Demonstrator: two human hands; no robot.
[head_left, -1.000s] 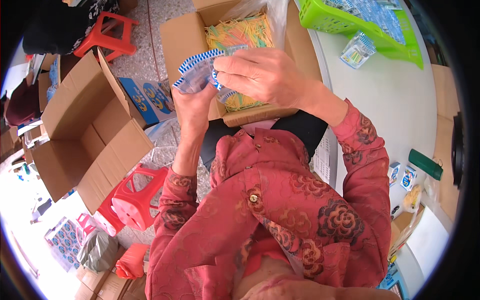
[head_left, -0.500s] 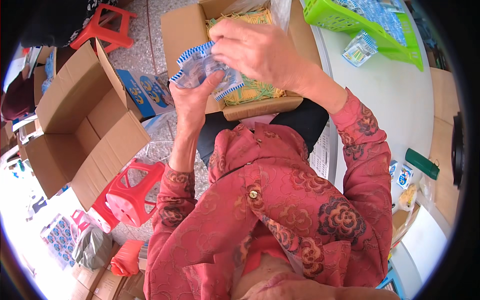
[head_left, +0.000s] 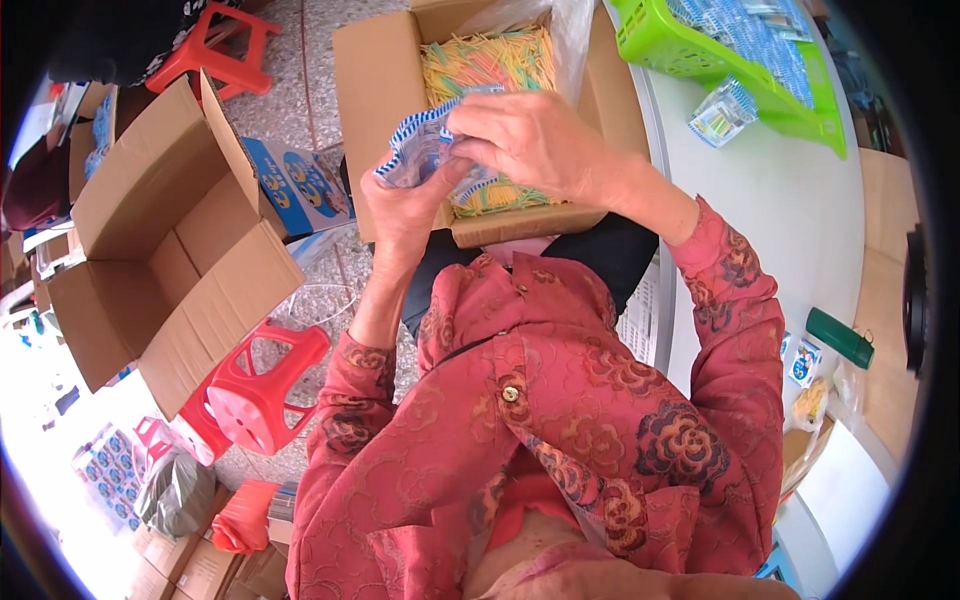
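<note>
Your left hand (head_left: 408, 215) is closed around a fanned bunch of clear plastic packets (head_left: 418, 150), thumb pressed on the front, right above the near left part of the open cardboard box (head_left: 378, 95). Your right hand (head_left: 545, 145) comes in from the right with its fingers bent at the packets' right edge; I can't tell whether they pinch one.

On to the printing: blue-and-white stripes run along the packets' edges, with small blue print that is too blurred to read. Left of the box, a carton (head_left: 300, 188) shows a blue panel with round cartoon-like figures and a white side. A patterned sheet (head_left: 110, 472) at the near left repeats blue motifs, and a small box (head_left: 804, 362) on the right bears a blue-and-white label.

Inside the cardboard box lie thin sticks (head_left: 490, 62) in yellow, orange and pale green, just beyond your lap. To the right runs the smooth white table (head_left: 765, 220), its edge bent by the lens. At its far end sits a bright green basket (head_left: 670, 48) heaped with striped packets, one filled packet (head_left: 722, 112) just beside it. A dark green case (head_left: 840, 338) lies nearer, at the right.

Left, a speckled floor (head_left: 325, 75) carries red plastic stools (head_left: 262, 400) and a large open carton (head_left: 120, 215).
</note>
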